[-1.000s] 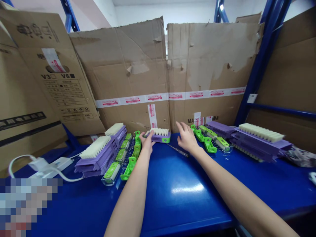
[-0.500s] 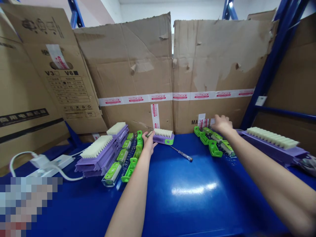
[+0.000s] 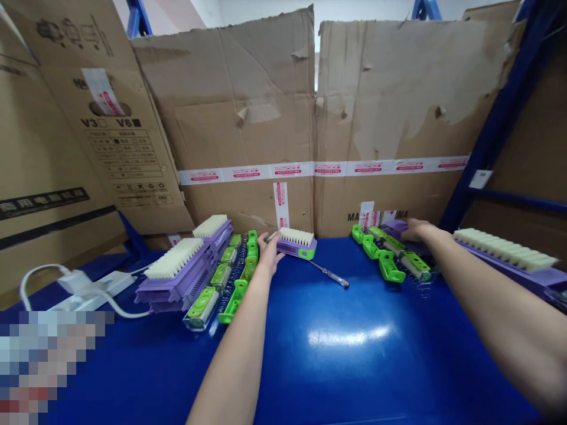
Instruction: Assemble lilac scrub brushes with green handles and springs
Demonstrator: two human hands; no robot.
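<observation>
My left hand (image 3: 269,252) is closed around the near-left end of a small purple brush (image 3: 296,237) with cream bristles and a green end cap, at the back middle of the table. A screwdriver with a clear handle (image 3: 336,278) lies just in front of that brush. At the back right, my right hand (image 3: 423,231) is closed on a purple plastic part (image 3: 396,225), whose end sticks out to the left; its fingertips are partly hidden. Beside it runs a row of clear-sided green pieces (image 3: 415,265), with green caps (image 3: 390,267) to their left.
Stacked purple brushes (image 3: 176,265) stand left, beside clear-sided green pieces (image 3: 201,304), springs (image 3: 230,273) and green caps (image 3: 233,301). A white power strip (image 3: 110,284) with cables lies far left. Another purple brush (image 3: 505,250) lies right. Cardboard (image 3: 248,136) walls the back.
My right hand has moved right and down from above the green row onto the purple part. My left hand keeps hold of the brush. The view has shifted slightly.
</observation>
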